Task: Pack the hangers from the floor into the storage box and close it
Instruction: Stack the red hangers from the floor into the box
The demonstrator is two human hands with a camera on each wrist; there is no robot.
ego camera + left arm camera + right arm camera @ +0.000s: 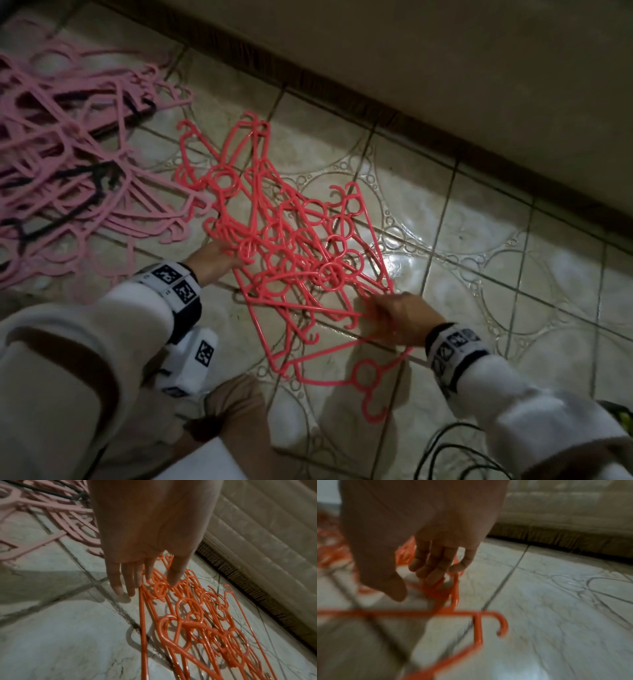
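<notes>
A tangled heap of red hangers (291, 246) lies flat on the tiled floor in the middle of the head view. My left hand (215, 257) is at the heap's left edge. In the left wrist view its straight fingers (118, 585) touch the floor and the outer bar of the red hangers (197, 622). My right hand (387, 315) is at the heap's near right corner. The blurred right wrist view shows its fingers (426, 573) curled on the ends of the red hangers (477, 628). No storage box is in view.
A larger pile of pink hangers (68, 154), with a few black hangers (99, 178) mixed in, covers the floor at the left. A quilted mattress edge (445, 68) runs along the far side. Black cables (455, 452) lie at the near right. My knee (236, 411) is below the heap.
</notes>
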